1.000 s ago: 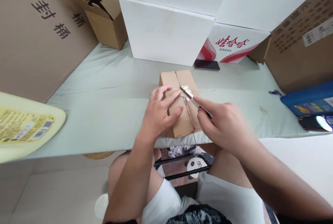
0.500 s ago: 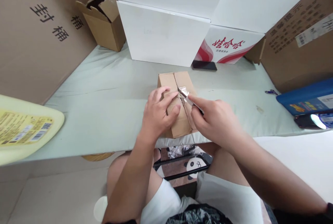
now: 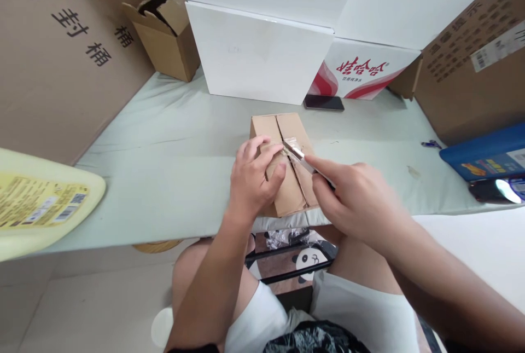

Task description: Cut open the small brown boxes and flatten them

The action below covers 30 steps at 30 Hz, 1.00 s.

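A small brown cardboard box lies on the pale green table near its front edge, its top flaps meeting along a taped seam. My left hand rests on the box's left half, fingers curled over the flap and pressing it down. My right hand is closed round a utility knife, index finger stretched along its back. The blade tip sits on the seam where clear tape is bunched up.
A white box and a red-and-white printed carton stand behind, with a dark phone lying flat before them. Large cardboard cartons line both sides. A yellow bottle lies at left, a blue box at right.
The knife and both hands stay on the box seam; the right hand drew back slightly toward me along the seam. The view shifted a little.
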{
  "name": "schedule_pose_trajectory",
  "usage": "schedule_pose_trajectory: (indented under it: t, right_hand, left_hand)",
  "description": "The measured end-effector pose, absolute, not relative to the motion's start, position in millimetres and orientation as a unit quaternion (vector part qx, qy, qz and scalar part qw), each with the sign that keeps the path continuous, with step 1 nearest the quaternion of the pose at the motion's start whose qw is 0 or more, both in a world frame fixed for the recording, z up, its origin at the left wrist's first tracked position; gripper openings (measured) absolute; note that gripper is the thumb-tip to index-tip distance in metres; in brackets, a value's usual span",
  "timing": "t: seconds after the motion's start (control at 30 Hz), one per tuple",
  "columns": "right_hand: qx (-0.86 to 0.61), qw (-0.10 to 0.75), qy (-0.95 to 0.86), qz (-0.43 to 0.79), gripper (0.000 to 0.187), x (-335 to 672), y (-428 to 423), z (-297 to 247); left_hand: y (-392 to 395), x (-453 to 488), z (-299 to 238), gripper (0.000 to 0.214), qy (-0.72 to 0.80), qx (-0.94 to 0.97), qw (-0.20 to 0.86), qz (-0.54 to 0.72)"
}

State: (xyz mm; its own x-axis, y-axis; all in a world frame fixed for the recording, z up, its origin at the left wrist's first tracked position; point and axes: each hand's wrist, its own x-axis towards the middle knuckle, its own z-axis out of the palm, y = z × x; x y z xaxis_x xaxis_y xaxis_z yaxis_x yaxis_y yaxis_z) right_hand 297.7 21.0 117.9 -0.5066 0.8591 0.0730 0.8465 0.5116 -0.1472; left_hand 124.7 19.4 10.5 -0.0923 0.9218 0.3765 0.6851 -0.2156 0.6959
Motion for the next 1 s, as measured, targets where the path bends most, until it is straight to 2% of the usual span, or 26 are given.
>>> schedule_pose_trajectory:
  t: [0.3, 0.6, 1.0]
  right_hand:
    - [-0.509, 0.029, -0.858, 0.057, 0.038, 289.2, 25.2, 116.5]
    - [-0.502, 0.028, -0.864, 0.034, 0.039, 292.6, 18.8, 114.2]
    - [-0.56, 0.178, -0.792, 0.166, 0.044, 319.6, 13.3, 116.5]
  left_hand:
    - [20.9, 126.6, 8.6, 0.045, 0.607, 0.657, 0.125, 0.43]
    - [21.4, 128.7, 6.7, 0.045, 0.616, 0.658, 0.111, 0.419]
    - [19.0, 131.7, 7.8, 0.048, 0.621, 0.644, 0.128, 0.428]
